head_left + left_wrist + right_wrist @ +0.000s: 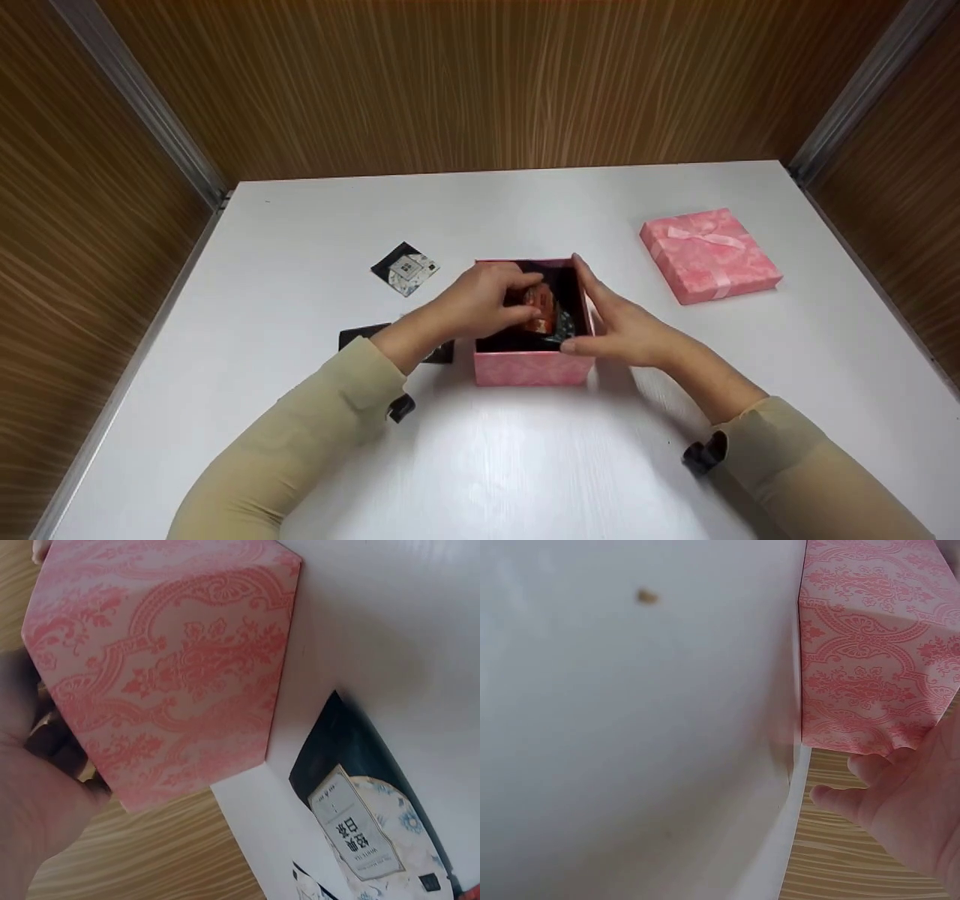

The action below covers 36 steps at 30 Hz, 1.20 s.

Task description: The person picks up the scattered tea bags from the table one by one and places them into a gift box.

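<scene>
An uncovered pink gift box [534, 369] with a dark inside stands on the table. My left hand [480, 300] reaches over its left wall and pinches a shiny orange packet [541, 309] inside. Beside that packet lies a dark patterned packet [566, 327], partly hidden. At the right side of the box, my right hand [630, 330] holds the wall, thumb at the near corner and a finger at the far corner. The right wrist view shows this hand [907, 802] at the rim, two fingers extended. The box's patterned wall [180, 667] fills much of the left wrist view.
A pink lid [709, 255] with a ribbon bow lies at the right. Left of the box is a black and white tea packet [406, 268]. A second dark packet [442, 352] lies partly under the left forearm. Wood-grain panels [495, 82] border the white table [510, 457].
</scene>
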### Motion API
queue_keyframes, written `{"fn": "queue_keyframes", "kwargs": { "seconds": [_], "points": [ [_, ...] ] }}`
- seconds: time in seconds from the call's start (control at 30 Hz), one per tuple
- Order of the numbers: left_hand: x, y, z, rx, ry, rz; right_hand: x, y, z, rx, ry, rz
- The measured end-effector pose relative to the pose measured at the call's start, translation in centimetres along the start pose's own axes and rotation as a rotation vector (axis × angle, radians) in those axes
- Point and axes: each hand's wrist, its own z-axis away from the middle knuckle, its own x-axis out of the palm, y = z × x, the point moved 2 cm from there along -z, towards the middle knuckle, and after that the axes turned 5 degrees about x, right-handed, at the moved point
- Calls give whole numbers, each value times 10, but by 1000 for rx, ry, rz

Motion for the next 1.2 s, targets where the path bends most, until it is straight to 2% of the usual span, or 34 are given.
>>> {"fn": "queue_keyframes", "kwargs": {
  "seconds": [0.2,0.37,0.63,0.77,0.87,0.97,1.07,1.2],
  "points": [
    [7,1,-8,-53,-142,-103,-1,1,0,6,-4,2],
    [11,2,-14,-65,-217,-248,0,1,-1,-2,-5,-12],
    [18,4,-21,-125,-276,-397,0,2,0,-7,-3,-15],
    [22,5,-22,-142,-285,-463,0,3,-1,-13,-1,-15],
    [21,5,-22,-127,-257,-467,1,3,-1,-22,-1,-20],
    [16,5,-21,-106,-194,-383,1,4,-2,-23,-1,-23],
    [5,4,-18,-94,-102,-260,1,4,-1,-23,3,-20],
    [-19,2,-8,-110,71,-128,1,5,-1,-23,9,-15]
  ]
}}
